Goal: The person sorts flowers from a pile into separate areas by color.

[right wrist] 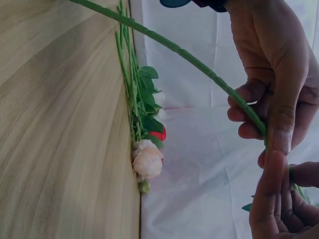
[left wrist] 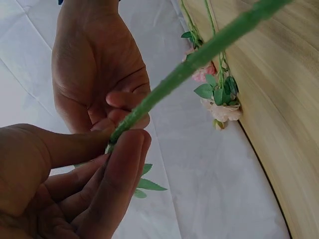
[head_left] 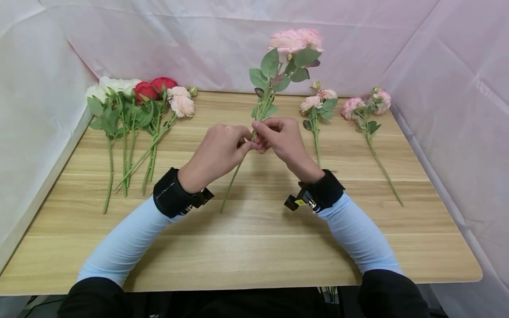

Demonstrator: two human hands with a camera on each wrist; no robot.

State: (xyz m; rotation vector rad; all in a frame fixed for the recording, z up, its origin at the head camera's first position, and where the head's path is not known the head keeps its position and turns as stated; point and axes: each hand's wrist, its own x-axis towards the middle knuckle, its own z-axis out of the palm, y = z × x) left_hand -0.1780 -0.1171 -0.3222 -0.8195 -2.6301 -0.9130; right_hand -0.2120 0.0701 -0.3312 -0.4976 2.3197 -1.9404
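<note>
Black sleeves [head_left: 391,293] edge the foreground as left hand [head_left: 218,150] and right hand [head_left: 283,138] pinch the stem [left wrist: 172,83] of a pink flower [head_left: 277,80], tilted above the table [head_left: 254,254], bloom [head_left: 294,42] uppermost. Only the head view shows that bloom; the left wrist view takes in two other flowers [left wrist: 225,110], the right wrist view the bunch [right wrist: 148,159] opposite.

We are holding one pink-flowered stem [head_left: 265,98] at the centre of the head view, our left hand [head_left: 220,148] and right hand [head_left: 284,138] pinching it side by side. Its ruffled pale-pink blooms [head_left: 292,41] are rising at the upper centre; green leaves [head_left: 270,64] are spreading just below them, and the thin, bare lower end [head_left: 232,183] is slanting toward the lower left.
</note>
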